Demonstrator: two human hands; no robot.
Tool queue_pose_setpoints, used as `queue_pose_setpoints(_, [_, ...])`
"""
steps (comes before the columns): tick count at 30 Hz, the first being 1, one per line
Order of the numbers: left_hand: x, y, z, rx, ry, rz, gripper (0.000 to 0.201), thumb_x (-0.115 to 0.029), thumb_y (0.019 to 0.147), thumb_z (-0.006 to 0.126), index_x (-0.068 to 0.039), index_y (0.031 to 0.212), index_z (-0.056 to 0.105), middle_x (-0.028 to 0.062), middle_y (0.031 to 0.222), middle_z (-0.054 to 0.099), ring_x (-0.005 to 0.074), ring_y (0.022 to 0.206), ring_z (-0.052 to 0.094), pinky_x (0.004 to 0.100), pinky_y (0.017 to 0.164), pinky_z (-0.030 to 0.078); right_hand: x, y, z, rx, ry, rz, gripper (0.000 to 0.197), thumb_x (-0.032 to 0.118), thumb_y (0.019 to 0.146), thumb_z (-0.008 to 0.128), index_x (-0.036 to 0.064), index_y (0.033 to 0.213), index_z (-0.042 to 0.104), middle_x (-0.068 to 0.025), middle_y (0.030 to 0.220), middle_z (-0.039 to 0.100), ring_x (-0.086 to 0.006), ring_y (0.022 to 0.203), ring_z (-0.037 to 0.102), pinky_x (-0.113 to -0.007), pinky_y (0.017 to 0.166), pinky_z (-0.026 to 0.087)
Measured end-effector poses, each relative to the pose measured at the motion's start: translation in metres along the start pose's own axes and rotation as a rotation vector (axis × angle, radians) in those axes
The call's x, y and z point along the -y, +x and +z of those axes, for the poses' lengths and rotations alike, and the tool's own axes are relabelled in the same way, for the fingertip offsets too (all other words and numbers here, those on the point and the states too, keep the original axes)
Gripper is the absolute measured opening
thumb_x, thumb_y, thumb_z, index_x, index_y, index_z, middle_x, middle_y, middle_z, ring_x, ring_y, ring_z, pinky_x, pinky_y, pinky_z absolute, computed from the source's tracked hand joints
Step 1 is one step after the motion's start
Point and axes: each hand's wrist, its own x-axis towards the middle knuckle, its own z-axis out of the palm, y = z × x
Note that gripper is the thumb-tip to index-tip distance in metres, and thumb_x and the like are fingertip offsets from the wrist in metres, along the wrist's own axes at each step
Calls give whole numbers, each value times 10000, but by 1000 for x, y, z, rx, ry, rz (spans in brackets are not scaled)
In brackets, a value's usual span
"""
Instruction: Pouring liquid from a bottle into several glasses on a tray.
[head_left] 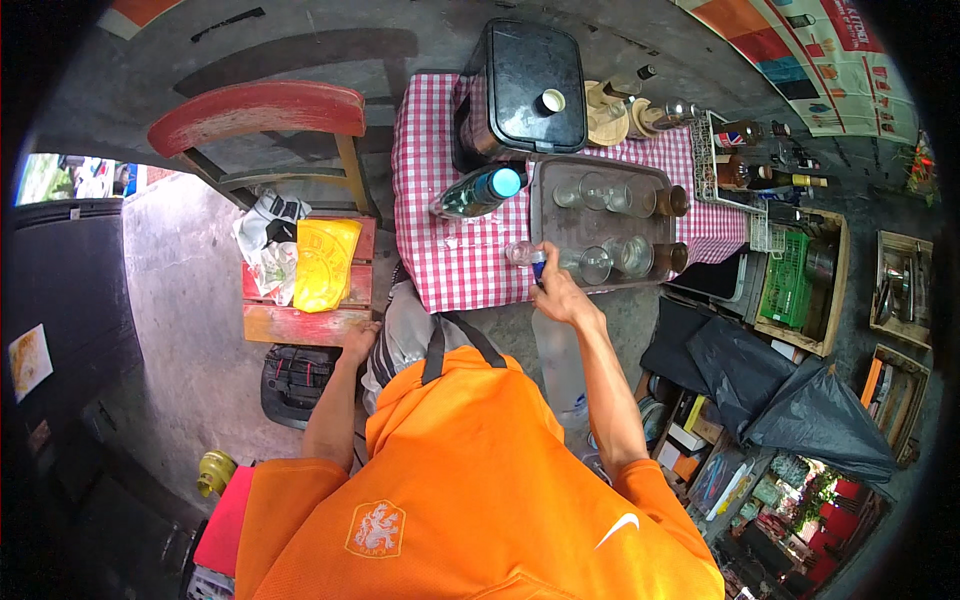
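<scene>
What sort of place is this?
Probably a small street drinks stall: a checked tablecloth over a table on bare concrete, a tray of glasses, and bottles at the side.

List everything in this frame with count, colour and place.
table: one, red-and-white checked cloth, centre.
tray: one, dark metal, on the table's right half.
glasses: about eight, clear or brownish, on the tray.
box: one, black, lidded, far end of the table.
bottle: one, clear with blue cap, lying left of the tray.
tall bottle: one, clear, below the table edge.
chair: one, red wood, left of the table.
yellow bag: one, on the chair seat.
crate: one, green, right.
black bags: two, lower right.
left hand: on the chair seat edge.
right hand: at the tray's near edge, holding a small glass.
</scene>
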Motion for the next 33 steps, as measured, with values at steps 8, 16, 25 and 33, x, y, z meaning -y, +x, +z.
queue_pose_setpoints(8, [43,16,4,14,-78,13,375,-328,837,543,-4,990,655,201,968,652,300,952,610,345,846,444,30,-46,-1,-258,192,-145,537,58,857,516,65,1243,143,-321,881,547,-505,843,550,-486,752,423])
queue_pose_setpoints(16, [27,-3,-2,9,9,74,351,-268,808,533,-8,1013,650,204,980,650,286,963,615,341,844,453,59,-61,-6,-573,164,-570,559,-20,810,593,63,1181,183,-103,786,497,-211,680,508,-356,692,428])
queue_pose_setpoints(25, [70,-13,9,-86,-1,73,371,-311,792,551,-28,1014,643,173,955,661,258,936,625,326,827,460,76,-29,18,-669,203,-825,534,-72,807,586,90,1122,186,-71,783,493,-159,681,519,-306,656,434])
queue_pose_setpoints(33, [91,-28,17,-103,-29,90,391,-378,809,547,-62,1017,647,196,953,649,287,949,618,344,830,451,86,3,22,-778,364,-1013,534,-95,813,559,134,1114,183,-81,821,490,-146,706,508,-292,665,426])
